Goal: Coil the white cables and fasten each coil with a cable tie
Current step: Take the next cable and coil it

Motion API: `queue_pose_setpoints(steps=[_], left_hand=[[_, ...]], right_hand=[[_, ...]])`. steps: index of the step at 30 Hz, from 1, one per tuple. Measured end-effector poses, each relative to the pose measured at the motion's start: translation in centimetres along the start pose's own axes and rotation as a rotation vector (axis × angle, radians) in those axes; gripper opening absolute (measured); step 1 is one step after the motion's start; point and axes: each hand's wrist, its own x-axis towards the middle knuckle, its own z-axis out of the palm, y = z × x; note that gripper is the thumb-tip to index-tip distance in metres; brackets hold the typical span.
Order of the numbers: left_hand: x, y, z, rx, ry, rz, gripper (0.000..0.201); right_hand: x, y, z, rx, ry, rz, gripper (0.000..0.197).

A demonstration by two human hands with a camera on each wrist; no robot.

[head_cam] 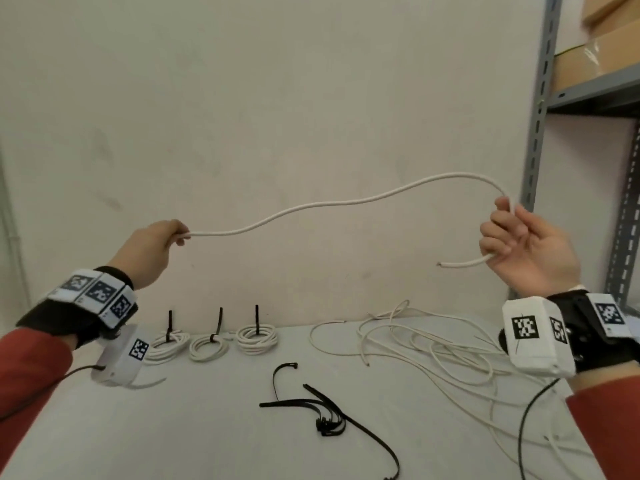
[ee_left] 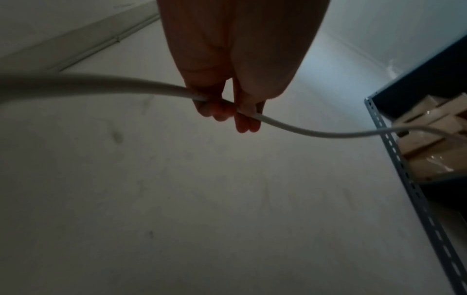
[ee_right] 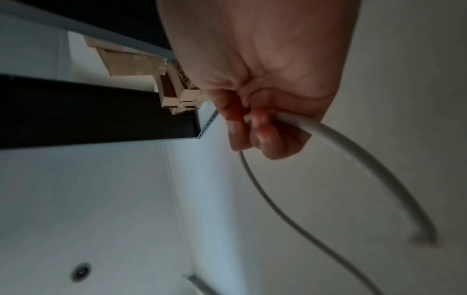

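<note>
I hold one white cable (head_cam: 346, 201) stretched in the air between both hands, well above the table. My left hand (head_cam: 154, 249) pinches it at the left, and the left wrist view shows the cable (ee_left: 298, 130) running through the fingertips (ee_left: 242, 121). My right hand (head_cam: 519, 244) grips it near its end; a short free end (head_cam: 457, 264) sticks out to the left below the fist. In the right wrist view the cable (ee_right: 353, 157) curves out of the curled fingers (ee_right: 255, 131). Three tied coils (head_cam: 207, 344) lie on the table at the back left.
Several loose black cable ties (head_cam: 322, 407) lie mid-table. A tangle of loose white cables (head_cam: 433, 344) spreads over the right side of the table (head_cam: 173, 427). A metal shelf rack (head_cam: 540, 98) with cardboard boxes stands at the right against the wall.
</note>
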Motion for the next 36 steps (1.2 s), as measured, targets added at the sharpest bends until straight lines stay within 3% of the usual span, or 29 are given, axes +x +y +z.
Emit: queue_pose_setpoints(steps=[3, 7, 8, 11, 17, 20, 24, 27, 30, 33, 36], left_hand=[[-1.0, -0.4, 1.5, 0.091, -0.06, 0.034, 0.04], [-2.8, -0.4, 3.0, 0.291, 0.02, 0.18, 0.009], [-3.2, -0.4, 3.4, 0.314, 0.017, 0.236, 0.011], [-4.3, -0.9, 4.8, 0.243, -0.036, 0.413, 0.048], [-7.1, 0.1, 6.2, 0.174, -0.157, 0.442, 0.069], [-8.1, 0.4, 5.7, 0.178, -0.174, 0.479, 0.027], [-9.0, 2.1, 5.1, 0.218, -0.09, 0.616, 0.034], [-9.3, 3.6, 4.9, 0.23, -0.028, 0.724, 0.031], [-9.5, 4.1, 4.7, 0.205, -0.019, 0.739, 0.03], [-9.2, 4.2, 3.9, 0.145, 0.0, 0.727, 0.036], [-9.0, 3.4, 3.6, 0.152, 0.011, 0.707, 0.03]], right_hand=[[1.5, 0.9, 2.2, 0.091, -0.098, -0.041, 0.049], [2.6, 1.7, 5.2, 0.205, -0.004, -0.28, 0.029], [2.8, 1.8, 5.9, 0.24, 0.017, -0.345, 0.031], [4.0, 2.0, 7.2, 0.273, 0.101, -0.502, 0.035], [5.7, 3.4, 7.3, -0.099, 0.349, -0.543, 0.024], [6.2, 3.3, 6.7, -0.136, 0.449, -0.588, 0.021], [6.9, 3.7, 6.1, -0.248, 0.597, -0.655, 0.013], [7.7, 4.7, 5.1, -0.538, 0.687, -0.647, 0.013], [8.2, 5.9, 3.3, -1.018, 0.739, -0.573, 0.013], [7.8, 7.1, 1.2, -1.571, 0.662, -0.423, 0.01], [6.9, 7.8, 0.5, -2.127, 0.467, -0.17, 0.018]])
